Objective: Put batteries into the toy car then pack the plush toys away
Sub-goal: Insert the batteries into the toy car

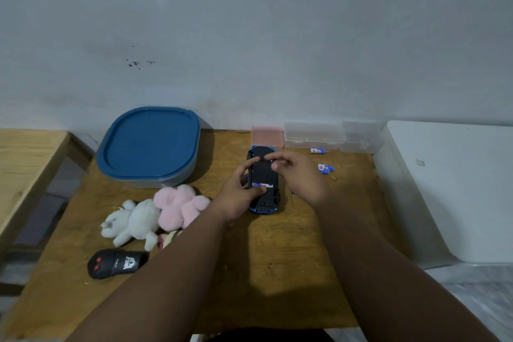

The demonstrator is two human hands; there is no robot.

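toy car, blue-bodied, is laid upside down near the middle of the wooden bench, black underside turned up. the car is gripped by the left hand, whose fingers are curled over its left flank while the thumb is pressed on a battery seated in the open compartment. the right hand is held over the far end of the underside with fingertips drawn together; whether anything is pinched cannot be told. loose batteries are seen to the right of the car. a white plush toy and a pink plush toy are laid touching, left of the car, before a blue-lidded container. a black remote control is placed nearer the front edge.
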